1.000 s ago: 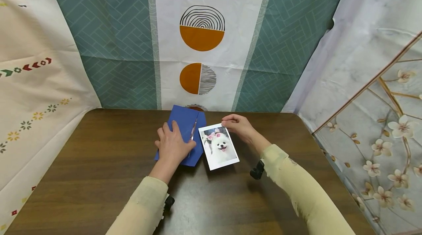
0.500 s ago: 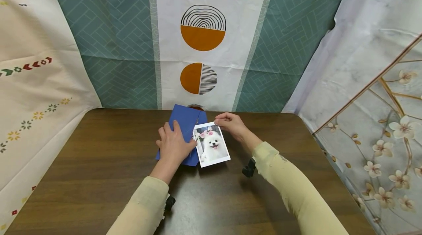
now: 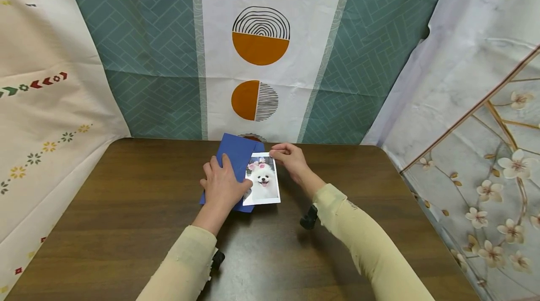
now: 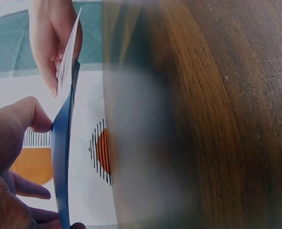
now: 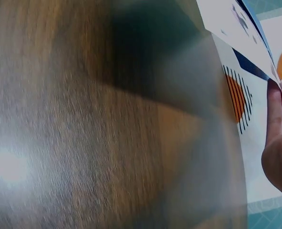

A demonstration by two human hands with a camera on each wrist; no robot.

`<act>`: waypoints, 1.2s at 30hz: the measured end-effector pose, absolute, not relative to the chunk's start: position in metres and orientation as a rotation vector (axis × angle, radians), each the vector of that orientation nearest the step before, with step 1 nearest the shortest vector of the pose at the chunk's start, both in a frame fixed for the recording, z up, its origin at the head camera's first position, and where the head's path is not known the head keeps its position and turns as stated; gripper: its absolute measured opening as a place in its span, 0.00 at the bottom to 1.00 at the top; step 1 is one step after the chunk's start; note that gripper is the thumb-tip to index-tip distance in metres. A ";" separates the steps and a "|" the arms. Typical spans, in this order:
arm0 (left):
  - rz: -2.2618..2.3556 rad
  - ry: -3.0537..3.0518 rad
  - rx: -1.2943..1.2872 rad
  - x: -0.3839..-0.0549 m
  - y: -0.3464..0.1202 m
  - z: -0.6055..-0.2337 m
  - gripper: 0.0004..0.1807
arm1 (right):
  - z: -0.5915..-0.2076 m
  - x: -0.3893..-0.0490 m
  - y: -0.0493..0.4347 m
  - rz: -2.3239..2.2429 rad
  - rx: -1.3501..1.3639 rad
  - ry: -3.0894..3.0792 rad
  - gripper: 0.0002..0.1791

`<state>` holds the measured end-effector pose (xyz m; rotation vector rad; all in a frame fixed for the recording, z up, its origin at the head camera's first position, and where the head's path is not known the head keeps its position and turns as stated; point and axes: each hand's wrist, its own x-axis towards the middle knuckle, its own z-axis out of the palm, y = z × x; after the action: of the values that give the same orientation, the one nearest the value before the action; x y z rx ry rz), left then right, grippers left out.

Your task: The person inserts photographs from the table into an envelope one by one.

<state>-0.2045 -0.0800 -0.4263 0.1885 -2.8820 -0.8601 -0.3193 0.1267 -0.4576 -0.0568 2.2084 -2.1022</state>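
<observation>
My left hand (image 3: 222, 184) grips a blue envelope (image 3: 235, 148), with fingers spread over its face and the thumb close to its open right side. Seen edge-on in the left wrist view, the envelope (image 4: 60, 162) has a fingertip showing past its far face. A white-bordered photo (image 3: 265, 191) of a fluffy white dog wearing pink flowers overlaps the envelope's right part, its left edge along the opening. My right hand (image 3: 291, 162) pinches the photo's upper right corner between thumb and fingers. Blue flap shows above and below the photo. In the right wrist view, the photo (image 5: 241, 38) slants above the table.
A dark brown wooden table (image 3: 126, 226) lies beneath both hands. Behind it hangs a green and white patterned cloth (image 3: 156, 57). A floral sheet (image 3: 476, 151) borders the right side, and a cream cloth (image 3: 50, 104) the left.
My right hand has moved left with the photo, from beside the envelope to over its right part and opening. The photo has turned more upright. My left hand has stayed nearly still.
</observation>
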 end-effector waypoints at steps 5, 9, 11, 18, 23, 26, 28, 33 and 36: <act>-0.852 -2.893 0.189 -0.205 -0.079 -0.426 0.59 | -0.459 -0.317 0.120 -2.152 -0.027 2.222 0.15; -0.850 -2.894 0.189 -0.205 -0.078 -0.426 0.59 | -0.461 -0.317 0.116 -2.189 -0.018 2.207 0.13; -0.846 -2.895 0.192 -0.205 -0.078 -0.426 0.59 | -0.462 -0.316 0.115 -2.204 -0.026 2.192 0.14; -0.847 -2.891 0.201 -0.205 -0.078 -0.424 0.59 | -0.461 -0.313 0.116 -2.209 -0.056 2.153 0.20; -0.852 -2.896 0.207 -0.206 -0.079 -0.422 0.59 | -0.461 -0.313 0.121 -2.178 -0.061 2.162 0.20; -0.855 -2.898 0.212 -0.206 -0.079 -0.421 0.59 | -0.461 -0.314 0.124 -2.160 -0.073 2.151 0.20; -0.859 -2.899 0.215 -0.206 -0.079 -0.421 0.59 | -0.460 -0.314 0.127 -2.147 -0.085 2.138 0.21; -0.868 -2.904 0.219 -0.207 -0.079 -0.421 0.59 | -0.460 -0.314 0.134 -2.103 -0.093 2.119 0.19; -0.868 -2.907 0.220 -0.207 -0.078 -0.422 0.59 | -0.460 -0.315 0.137 -2.084 -0.107 2.110 0.18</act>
<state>-0.2073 -0.0783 -0.4219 0.2197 -2.9072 -0.8683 -0.3151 0.1369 -0.4599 -0.1065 2.1103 -2.0838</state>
